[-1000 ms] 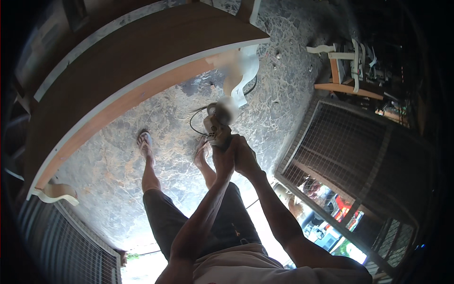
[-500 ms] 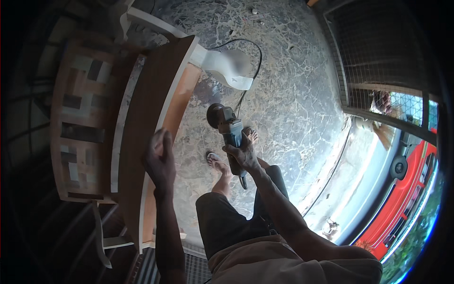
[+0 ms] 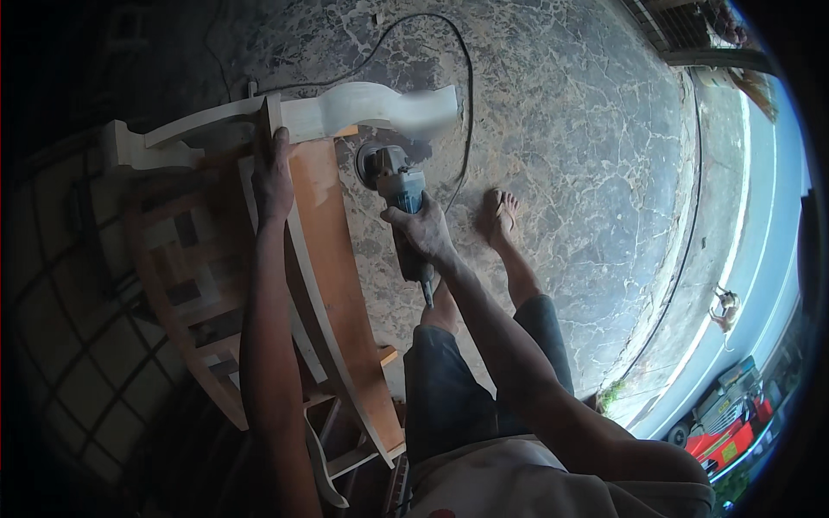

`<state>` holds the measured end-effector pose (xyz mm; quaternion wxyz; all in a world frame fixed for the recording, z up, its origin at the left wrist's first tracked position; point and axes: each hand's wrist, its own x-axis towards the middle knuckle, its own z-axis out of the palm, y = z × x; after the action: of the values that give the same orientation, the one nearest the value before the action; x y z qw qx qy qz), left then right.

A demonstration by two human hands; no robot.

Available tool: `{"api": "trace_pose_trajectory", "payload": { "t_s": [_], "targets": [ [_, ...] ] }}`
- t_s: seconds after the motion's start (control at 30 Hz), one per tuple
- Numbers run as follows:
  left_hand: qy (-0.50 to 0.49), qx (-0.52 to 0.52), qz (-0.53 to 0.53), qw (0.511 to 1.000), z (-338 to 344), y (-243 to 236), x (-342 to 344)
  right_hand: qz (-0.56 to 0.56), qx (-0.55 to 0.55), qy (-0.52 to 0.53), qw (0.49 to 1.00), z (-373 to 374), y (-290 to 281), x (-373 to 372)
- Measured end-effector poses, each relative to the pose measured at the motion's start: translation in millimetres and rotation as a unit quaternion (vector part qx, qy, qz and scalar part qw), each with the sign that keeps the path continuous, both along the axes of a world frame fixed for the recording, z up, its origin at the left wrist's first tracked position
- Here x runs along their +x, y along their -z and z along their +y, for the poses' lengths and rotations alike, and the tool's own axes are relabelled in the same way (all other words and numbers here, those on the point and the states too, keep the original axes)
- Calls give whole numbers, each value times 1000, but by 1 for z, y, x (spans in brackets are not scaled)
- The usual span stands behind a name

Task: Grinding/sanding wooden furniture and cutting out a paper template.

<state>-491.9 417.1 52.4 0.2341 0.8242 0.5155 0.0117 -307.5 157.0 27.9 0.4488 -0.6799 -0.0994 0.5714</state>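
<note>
An angle grinder point(image 3: 401, 190) with a round disc at its far end is in my right hand point(image 3: 421, 226), whose fingers wrap round its body. The disc hangs close beside the orange-brown panel point(image 3: 332, 233) of a wooden bench point(image 3: 304, 250) tipped over at my left. I cannot tell whether disc and panel touch. My left hand point(image 3: 275, 177) grips the bench's long edge near its far end, most of its fingers out of sight. A pale curved leg point(image 3: 371, 105) sticks out from that far end. Blocks form a patchwork on the bench's back panel point(image 3: 186, 250).
A black cord point(image 3: 469, 104) loops over the cracked concrete floor point(image 3: 570, 173) ahead. My foot point(image 3: 501, 214) stands to the right of the grinder. Outside, beyond a kerb, a small animal point(image 3: 725, 306) and a red vehicle point(image 3: 730, 432) show along the road.
My left hand has come down onto the bench's edge further forward. The grinder has shifted toward the bench's far end. My view has turned, and my right foot stands further right.
</note>
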Motion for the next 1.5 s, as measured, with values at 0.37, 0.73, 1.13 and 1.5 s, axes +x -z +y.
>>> {"api": "trace_pose_trajectory", "payload": {
  "t_s": [0.37,0.73,1.13,1.5],
  "targets": [
    [-29,6,-16,999,-9,-22,17,36,-1,138,990,44,-11,-52],
    [40,69,19,997,-2,-5,4,32,-37,136,989,59,-29,-51],
    [-27,2,-25,999,-3,-10,12,13,-50,122,991,59,-29,-63],
    [-43,-21,36,998,-5,-13,12,0,-78,102,992,59,-33,-63]
  ]
}}
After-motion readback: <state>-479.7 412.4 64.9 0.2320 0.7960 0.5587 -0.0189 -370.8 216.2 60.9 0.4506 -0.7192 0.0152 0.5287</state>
